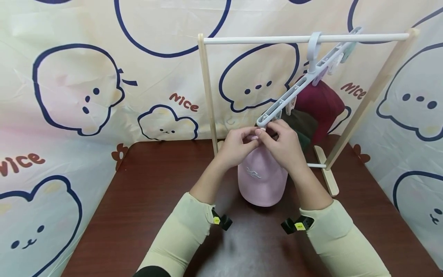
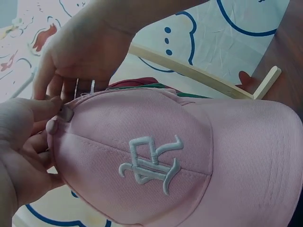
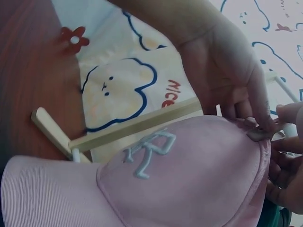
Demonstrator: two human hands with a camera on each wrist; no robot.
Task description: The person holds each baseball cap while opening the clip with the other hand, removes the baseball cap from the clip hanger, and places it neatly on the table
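Note:
A pink baseball cap (image 1: 261,181) with white embroidery hangs brim down, its crown at the near end of a light blue clip hanger (image 1: 294,94). At the crown's top, my left hand (image 1: 238,148) pinches the cap's fabric. My right hand (image 1: 285,146) has its thumb and fingers on a small pale clip (image 1: 263,129) at that same spot. In both wrist views the fingertips of the two hands nearly meet around a greyish clip (image 2: 66,113) at the crown's edge. The fingers partly cover the clip, so whether it bites the cap is hidden.
The hanger hooks over the white bar (image 1: 256,40) of a wooden stand (image 1: 373,96). A dark red cap (image 1: 320,102) and a dark green cap (image 1: 301,123) hang behind the hands. Below is a brown table (image 1: 155,184); a printed sheet (image 1: 155,77) backs it.

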